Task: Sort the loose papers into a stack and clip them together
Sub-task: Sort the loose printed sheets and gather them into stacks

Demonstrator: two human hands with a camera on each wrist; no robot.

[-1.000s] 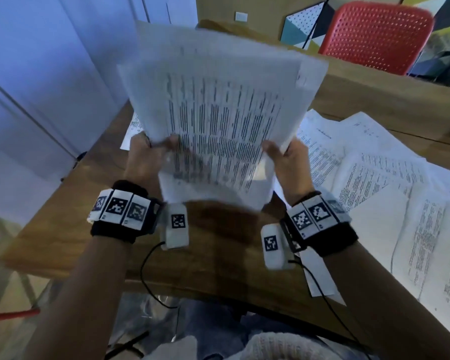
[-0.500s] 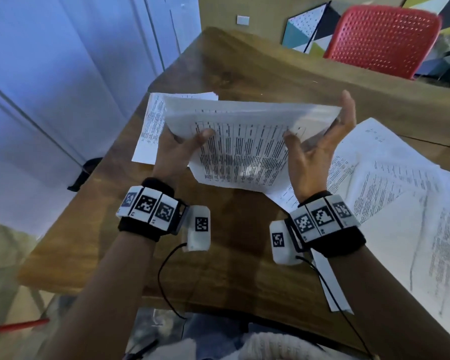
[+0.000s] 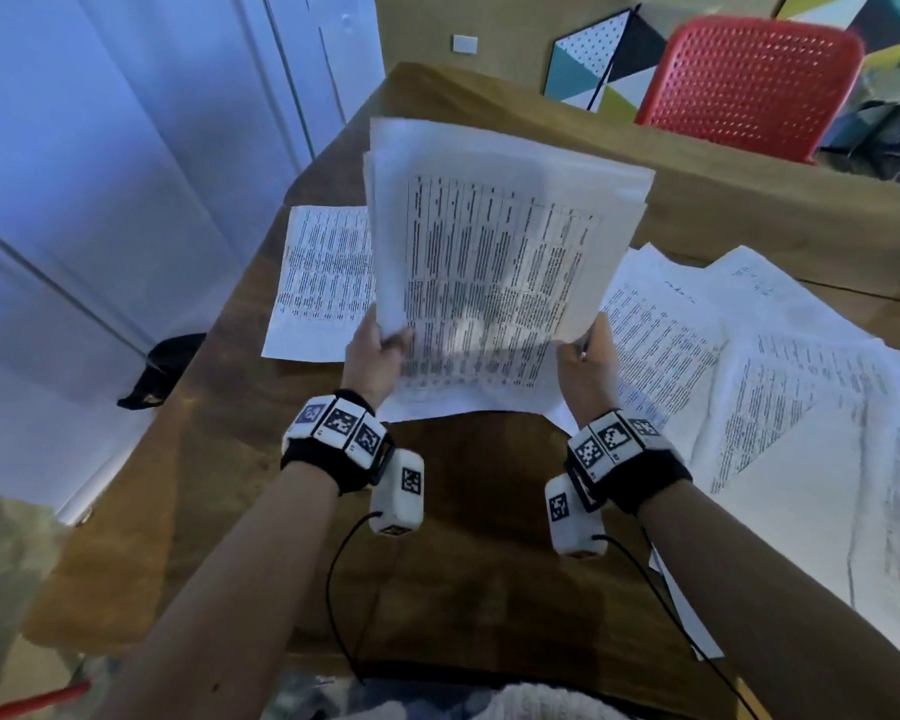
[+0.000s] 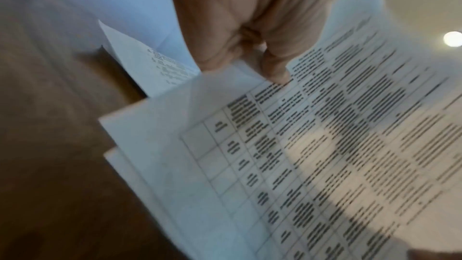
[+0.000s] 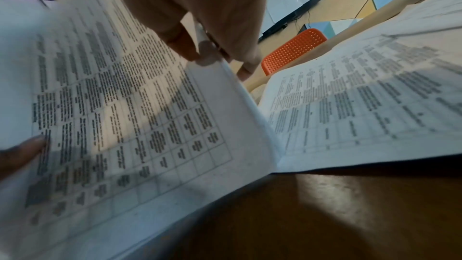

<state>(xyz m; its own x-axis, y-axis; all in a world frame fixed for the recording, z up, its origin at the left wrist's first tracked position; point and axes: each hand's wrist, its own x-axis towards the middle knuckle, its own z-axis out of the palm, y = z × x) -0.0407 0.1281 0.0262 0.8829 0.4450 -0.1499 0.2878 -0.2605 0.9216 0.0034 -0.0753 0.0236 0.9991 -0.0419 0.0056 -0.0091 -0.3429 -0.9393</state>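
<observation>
I hold a stack of printed sheets (image 3: 494,262) tilted up on its lower edge over the wooden table (image 3: 468,511). My left hand (image 3: 378,350) grips its lower left side, thumb on the front page (image 4: 312,145). My right hand (image 3: 588,361) pinches the lower right corner (image 5: 207,60), thumb on top and fingers behind. The sheet edges are uneven at the top. A single printed sheet (image 3: 323,283) lies flat on the table to the left of the stack. Several loose printed papers (image 3: 780,387) lie spread on the right, also seen in the right wrist view (image 5: 362,110).
A red perforated chair (image 3: 749,85) stands behind the far table edge. A dark object (image 3: 162,366) lies on the floor left of the table. White wall panels run along the left. Cables hang from both wrist cameras over the near table edge.
The stack was upright, then lowered and tilted nearly flat with my right fingers spread on its top edge; now it is raised upright again, both hands gripping its lower corners.
</observation>
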